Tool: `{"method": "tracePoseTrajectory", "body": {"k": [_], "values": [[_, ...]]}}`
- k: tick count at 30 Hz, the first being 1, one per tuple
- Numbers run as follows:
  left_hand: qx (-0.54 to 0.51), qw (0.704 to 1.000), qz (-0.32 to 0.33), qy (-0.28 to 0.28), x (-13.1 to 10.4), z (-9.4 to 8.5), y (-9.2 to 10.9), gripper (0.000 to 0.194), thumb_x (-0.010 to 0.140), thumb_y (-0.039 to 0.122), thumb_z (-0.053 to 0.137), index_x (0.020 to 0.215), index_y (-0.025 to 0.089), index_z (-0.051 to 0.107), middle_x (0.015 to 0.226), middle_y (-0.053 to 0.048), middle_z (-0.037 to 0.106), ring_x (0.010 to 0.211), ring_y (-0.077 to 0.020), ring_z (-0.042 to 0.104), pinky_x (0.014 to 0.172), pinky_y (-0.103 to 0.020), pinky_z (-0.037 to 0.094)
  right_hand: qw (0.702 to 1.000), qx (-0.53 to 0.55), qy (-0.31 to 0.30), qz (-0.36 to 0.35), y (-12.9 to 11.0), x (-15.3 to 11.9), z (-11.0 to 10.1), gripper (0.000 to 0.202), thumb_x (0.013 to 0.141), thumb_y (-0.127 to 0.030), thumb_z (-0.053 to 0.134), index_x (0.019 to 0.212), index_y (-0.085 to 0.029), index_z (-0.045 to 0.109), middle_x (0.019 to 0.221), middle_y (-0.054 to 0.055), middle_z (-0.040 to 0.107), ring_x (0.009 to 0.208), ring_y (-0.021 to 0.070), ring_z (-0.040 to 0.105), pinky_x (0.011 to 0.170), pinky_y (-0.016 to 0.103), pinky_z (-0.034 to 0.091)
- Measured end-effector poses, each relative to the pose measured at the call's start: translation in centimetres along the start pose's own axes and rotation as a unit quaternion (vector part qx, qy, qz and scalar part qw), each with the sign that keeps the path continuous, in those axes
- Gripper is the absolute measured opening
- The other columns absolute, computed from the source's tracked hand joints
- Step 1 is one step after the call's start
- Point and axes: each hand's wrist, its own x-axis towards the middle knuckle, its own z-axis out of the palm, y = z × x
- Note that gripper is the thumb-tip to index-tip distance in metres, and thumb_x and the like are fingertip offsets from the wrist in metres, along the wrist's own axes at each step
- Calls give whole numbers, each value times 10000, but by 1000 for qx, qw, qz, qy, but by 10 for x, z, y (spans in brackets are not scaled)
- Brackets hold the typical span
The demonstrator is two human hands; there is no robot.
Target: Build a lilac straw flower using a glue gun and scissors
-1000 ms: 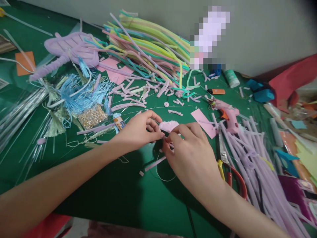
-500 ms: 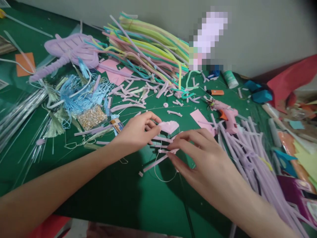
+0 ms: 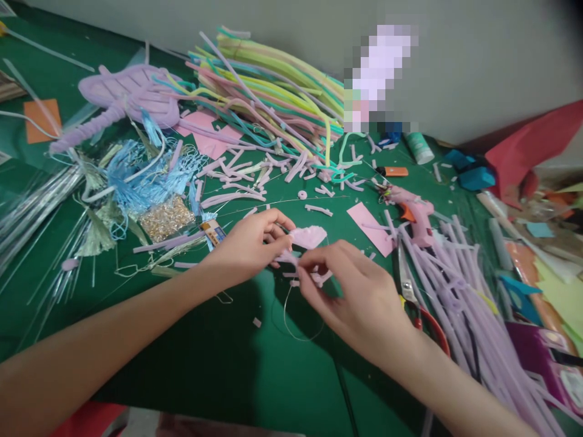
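My left hand is closed, its thumb and fingers pinching a small pale lilac fuzzy piece that looks made of pipe cleaner. Just right of it, my right hand pinches the end of a thin lilac strip between thumb and forefinger; the strip runs toward my left fingers. A thin pale loop of wire or thread hangs below the work. Short lilac bits lie under my right fingers, partly hidden. Red-handled scissors lie beside my right wrist, partly covered by it.
Long lilac pipe cleaners lie at the right, near a pink glue gun. Colourful pipe cleaners lie at the back. Blue tassels, a bag of beads and a lilac fan-like piece are at the left. An orange lighter lies behind.
My right hand has moved slightly left toward my left fingers and now pinches the lilac strip. The longer lilac strip below has left its place, and the scissors have come into sight.
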Motion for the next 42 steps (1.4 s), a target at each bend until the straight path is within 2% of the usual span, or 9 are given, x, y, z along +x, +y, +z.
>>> {"method": "tracePoseTrajectory", "body": {"k": [5, 10, 16, 22, 28, 32, 37, 40, 42], "values": [[-9, 1000, -4, -16, 0, -2, -2, 177, 848, 291, 629, 978, 180, 586, 751, -1, 652, 718, -165, 665, 602, -286, 599, 995, -90, 25, 23, 5, 4, 0, 165, 898, -108, 553, 1010, -149, 667, 787, 40, 718, 685, 159, 641, 615, 261, 484], [-17, 999, -18, -23, 0, -2, 3, 153, 858, 269, 629, 969, 175, 582, 773, -7, 693, 656, -137, 653, 625, -278, 573, 969, -248, -11, 0, -1, 4, -4, 161, 878, -112, 560, 924, -128, 714, 695, 49, 679, 625, 204, 639, 546, 313, 426], [-39, 998, -37, -17, 0, -1, 5, 154, 841, 212, 637, 981, 166, 591, 781, -13, 687, 742, -153, 670, 656, -274, 573, 948, -303, -88, 30, -19, 7, -11, 162, 815, -94, 612, 685, -175, 661, 584, 21, 597, 533, 187, 591, 473, 304, 326], [3, 1000, -8, -22, -1, -4, 5, 171, 821, 219, 644, 975, 159, 598, 824, -27, 668, 753, -156, 655, 683, -294, 562, 960, -235, -137, 62, -14, 9, -9, 143, 836, -85, 599, 783, -165, 705, 641, 29, 641, 493, 168, 574, 449, 285, 281], [75, 992, 25, -95, -6, -8, 4, 407, 729, 188, 702, 1119, 176, 589, 1052, -67, 645, 945, -197, 631, 727, -299, 535, 961, -85, -193, 177, 2, 10, -1, 120, 883, -156, 607, 926, -183, 716, 803, 33, 733, 620, 172, 650, 548, 275, 407], [247, 966, 69, -40, -9, -1, 2, 326, 778, 195, 654, 1102, 183, 613, 1009, -63, 596, 878, -202, 586, 697, -318, 484, 956, -27, -207, 206, 10, 14, -3, 92, 849, -209, 668, 938, -193, 686, 856, 31, 727, 686, 182, 659, 607, 288, 466], [316, 943, 98, -16, -9, 6, -3, 320, 828, 243, 632, 1140, 182, 593, 968, -51, 562, 789, -185, 555, 685, -313, 446, 975, -17, -173, 142, 32, 17, -16, 413, 807, -449, 724, 1137, -218, 636, 1165, 94, 642, 1106, 277, 578, 907, 421, 487], [325, 941, 96, -5, -7, 6, -5, 330, 853, 302, 641, 1155, 181, 584, 958, -47, 559, 766, -186, 546, 673, -317, 432, 961, -3, -243, 129, 45, 19, -16, 588, 759, -511, 745, 1231, -197, 588, 1255, 120, 572, 1154, 307, 521, 955, 479, 454], [326, 941, 95, -3, -6, 6, -5, 348, 854, 322, 661, 1160, 178, 581, 952, -42, 559, 753, -183, 542, 673, -318, 429, 951, 6, -276, 137, 50, 20, -13, 596, 743, -476, 759, 1227, -175, 582, 1220, 116, 575, 1129, 302, 515, 952, 475, 447]]}}
